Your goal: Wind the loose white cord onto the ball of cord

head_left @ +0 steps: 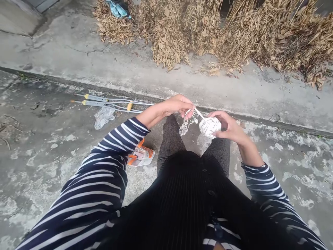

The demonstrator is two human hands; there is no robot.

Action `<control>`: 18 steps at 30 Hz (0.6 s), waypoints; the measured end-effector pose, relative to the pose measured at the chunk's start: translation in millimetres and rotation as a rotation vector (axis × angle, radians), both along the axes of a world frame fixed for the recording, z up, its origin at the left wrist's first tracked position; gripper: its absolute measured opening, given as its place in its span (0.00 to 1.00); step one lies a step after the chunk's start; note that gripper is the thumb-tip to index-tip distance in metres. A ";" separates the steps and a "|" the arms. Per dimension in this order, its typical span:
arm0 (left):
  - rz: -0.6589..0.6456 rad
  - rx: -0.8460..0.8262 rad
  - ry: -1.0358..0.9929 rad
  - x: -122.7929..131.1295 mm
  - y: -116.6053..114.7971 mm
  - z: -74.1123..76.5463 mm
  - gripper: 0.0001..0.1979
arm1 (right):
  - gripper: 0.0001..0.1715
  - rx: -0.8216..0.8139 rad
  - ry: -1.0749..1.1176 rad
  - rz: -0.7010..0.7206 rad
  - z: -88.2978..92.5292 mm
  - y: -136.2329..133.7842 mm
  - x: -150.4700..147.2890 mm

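Note:
My right hand [225,126] is wrapped round a ball of white cord [208,127], thumb at its lower side. From the ball a short flat length of cord [199,113] runs up to my left hand [181,106], which pinches it between thumb and fingers. Below the left fingers dangles a loose tangle of the same cord [184,129]. Both hands are held in front of my legs, a little apart.
Dry leafy stalks [171,38] lie along a raised concrete ledge [117,69], with a blue cloth [118,8] on them. On the lower ground are a pair of crutches [96,100], a clear plastic bag [104,116] and an orange-and-white bag [142,155].

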State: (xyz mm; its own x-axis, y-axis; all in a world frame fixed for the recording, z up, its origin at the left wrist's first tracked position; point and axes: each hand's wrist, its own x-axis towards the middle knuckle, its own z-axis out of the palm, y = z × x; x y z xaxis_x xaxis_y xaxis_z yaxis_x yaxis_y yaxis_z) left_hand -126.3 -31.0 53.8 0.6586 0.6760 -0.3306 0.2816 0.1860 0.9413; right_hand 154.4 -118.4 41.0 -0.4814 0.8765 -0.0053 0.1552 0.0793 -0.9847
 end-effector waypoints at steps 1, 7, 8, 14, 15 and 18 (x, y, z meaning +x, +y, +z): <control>-0.023 0.008 0.020 2.6 3.3 -2.5 0.17 | 0.33 0.020 -0.014 0.022 0.3 -0.5 -0.1; -0.147 0.051 0.156 17.1 14.0 -11.3 0.19 | 0.33 0.091 -0.080 0.202 -2.4 -0.7 -0.4; -0.156 0.040 0.149 18.6 15.0 -15.0 0.19 | 0.31 0.075 -0.052 0.191 -4.4 -0.6 -0.2; -0.034 -0.006 0.008 24.5 14.7 -50.5 0.18 | 0.31 -0.194 0.300 -0.079 -15.4 -2.5 3.7; 0.021 0.004 -0.016 26.3 12.5 -53.7 0.16 | 0.32 -0.231 0.344 -0.123 -15.3 -2.9 5.0; 0.154 0.037 -0.164 34.5 1.8 -53.1 0.10 | 0.34 -0.293 0.397 -0.217 -13.2 -3.3 9.1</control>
